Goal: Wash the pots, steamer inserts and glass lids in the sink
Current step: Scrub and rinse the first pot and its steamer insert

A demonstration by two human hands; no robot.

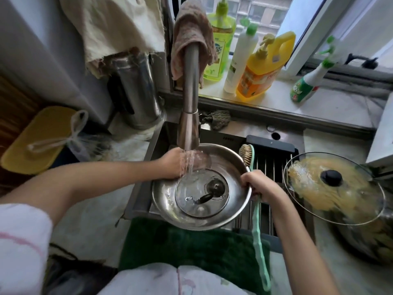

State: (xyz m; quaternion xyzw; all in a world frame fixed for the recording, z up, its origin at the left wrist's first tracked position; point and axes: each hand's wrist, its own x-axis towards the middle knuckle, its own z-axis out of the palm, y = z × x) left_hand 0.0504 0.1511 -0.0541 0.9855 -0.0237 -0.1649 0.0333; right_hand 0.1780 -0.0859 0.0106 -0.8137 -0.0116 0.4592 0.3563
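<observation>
We see a steel pot [202, 188] held over the sink [223, 135] with a glass lid [202, 192] lying inside it, water running from the faucet [189, 92] onto the left hand [172, 165] at the pot's far rim. The right hand [255, 184] grips the near-right rim beside a green-handled brush [258, 231]. To the right, we find another glass lid [333, 188] covering a pot [365, 241] on the counter.

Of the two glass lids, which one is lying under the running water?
The small glass lid inside the steel pan, at the faucet. The big glass lid sits on a pot at the right, dry.
</observation>
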